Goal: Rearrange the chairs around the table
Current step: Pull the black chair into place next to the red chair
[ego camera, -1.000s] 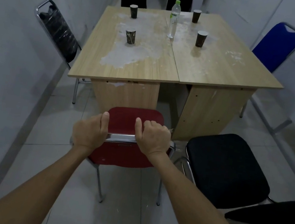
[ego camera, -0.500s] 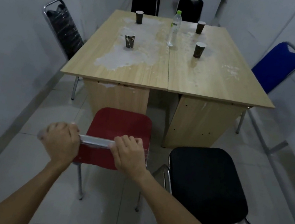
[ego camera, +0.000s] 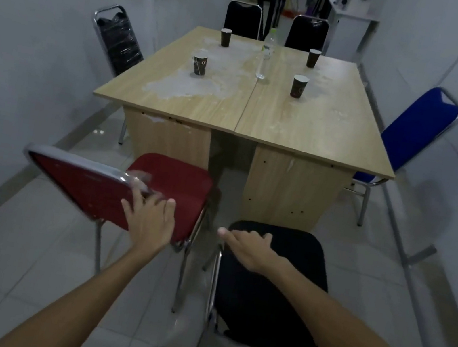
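**Red chair at the near edge, both hands spread**

The red chair (ego camera: 164,189) stands on the floor at the near left end of the worktop (ego camera: 305,125), its seat facing the near edge and its backrest angled toward the left wall. The left hand (ego camera: 150,220) lies over the right end of the backrest with its fingers (ego camera: 168,208) spread and loose, touching the red padding rather than clamped on the chrome rail. The right hand (ego camera: 249,246) hovers over the front left corner of the black chair (ego camera: 278,287), which stands just beside the red chair on its right; its fingers are extended and hold nothing.

4 dark paper cups stand upright on the worktop: 1 near the far left corner (ego camera: 225,37), 1 toward the far right (ego camera: 313,58), 1 on the left half (ego camera: 199,64) and 1 on the right half (ego camera: 299,86). Their contents cannot be made out. A clear plastic bottle (ego camera: 266,55) stands at the seam between the 2 halves; its fill level is unclear.

2 black chairs (ego camera: 244,18) sit at the far edge, a blue chair (ego camera: 417,129) at the right edge, and a wrapped dark chair (ego camera: 117,39) at the left edge.
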